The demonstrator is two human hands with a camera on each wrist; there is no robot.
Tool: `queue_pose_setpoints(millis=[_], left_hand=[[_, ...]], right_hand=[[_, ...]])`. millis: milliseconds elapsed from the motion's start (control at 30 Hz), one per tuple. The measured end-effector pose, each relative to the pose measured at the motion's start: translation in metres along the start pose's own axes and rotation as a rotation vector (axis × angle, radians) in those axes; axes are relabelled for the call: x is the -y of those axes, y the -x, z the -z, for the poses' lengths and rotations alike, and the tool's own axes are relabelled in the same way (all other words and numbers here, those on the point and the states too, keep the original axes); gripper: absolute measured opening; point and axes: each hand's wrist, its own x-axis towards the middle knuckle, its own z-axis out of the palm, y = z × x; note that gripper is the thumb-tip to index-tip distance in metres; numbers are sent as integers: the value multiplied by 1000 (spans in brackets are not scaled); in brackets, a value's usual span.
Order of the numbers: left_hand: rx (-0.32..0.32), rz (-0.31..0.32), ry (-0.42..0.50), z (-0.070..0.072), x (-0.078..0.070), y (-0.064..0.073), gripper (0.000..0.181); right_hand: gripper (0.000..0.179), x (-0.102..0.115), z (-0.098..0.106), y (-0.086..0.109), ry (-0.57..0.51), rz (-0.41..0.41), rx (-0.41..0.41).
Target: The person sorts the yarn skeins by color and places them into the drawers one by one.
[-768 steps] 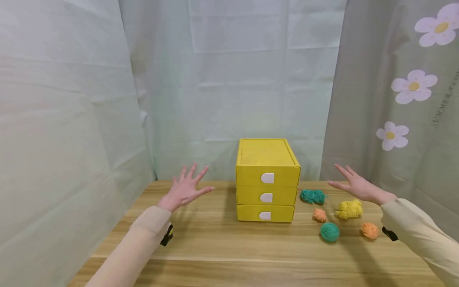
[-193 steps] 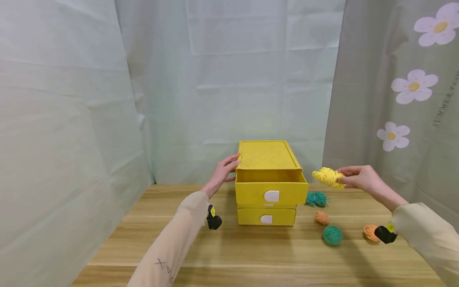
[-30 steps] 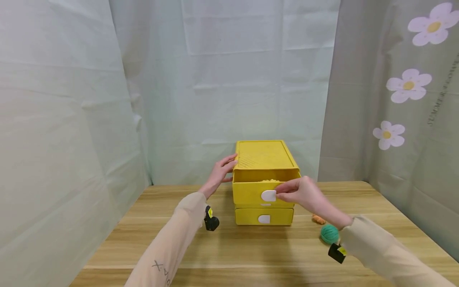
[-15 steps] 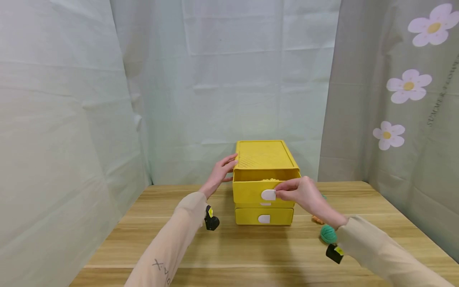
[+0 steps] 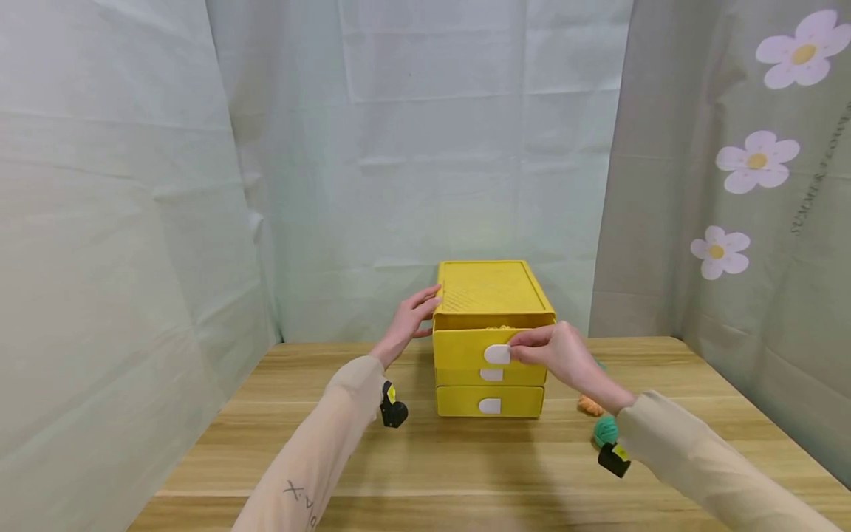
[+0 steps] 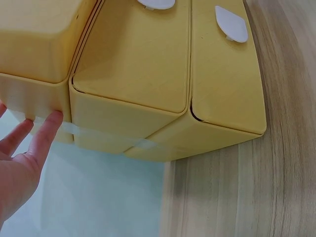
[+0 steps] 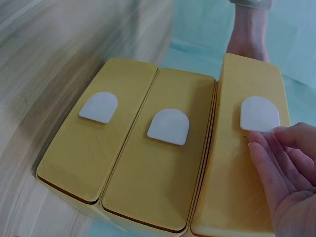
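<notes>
A yellow cabinet with three stacked drawers stands on the wooden table. Its top drawer is partly pulled out, and the top of a yellow yarn bundle shows inside. My right hand pinches the edge of that drawer's white handle between thumb and fingers. Against the cabinet's left side rests my left hand, its fingers extended along the wall; in the left wrist view the fingertips touch the yellow side. The middle drawer and bottom drawer are closed.
Right of the cabinet, partly behind my right forearm, lie a green yarn ball and an orange yarn ball. A sliver of teal yarn shows above the wrist. Pale curtains hang behind the table.
The top drawer has slid inward over the last second, my right hand moving with its handle. Earlier that hand held the yellow yarn bundle, now inside the drawer. My left hand has stayed put.
</notes>
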Motion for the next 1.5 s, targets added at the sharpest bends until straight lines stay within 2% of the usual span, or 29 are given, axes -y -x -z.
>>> queue_pose_setpoints(millis=[167, 400, 533, 833, 1033, 1267, 1500], left_hand=[[-4, 3, -11, -1, 2, -2, 48], [-20, 2, 17, 3, 27, -18, 50], [-51, -5, 15, 2, 31, -19, 49], [-91, -12, 15, 1, 31, -19, 46], [-88, -27, 13, 2, 30, -19, 45], [-86, -21, 14, 1, 29, -18, 45], [-89, -15, 20, 1, 28, -18, 45]], right_hand=[[14, -3, 0, -5, 24, -25, -5], [15, -8, 1, -10, 26, -17, 9], [16, -9, 1, -13, 34, -8, 8], [15, -9, 0, -22, 29, -27, 7], [15, -11, 0, -28, -17, -44, 0], [16, -12, -1, -31, -3, -28, -17], [17, -13, -1, -32, -32, -52, -11]])
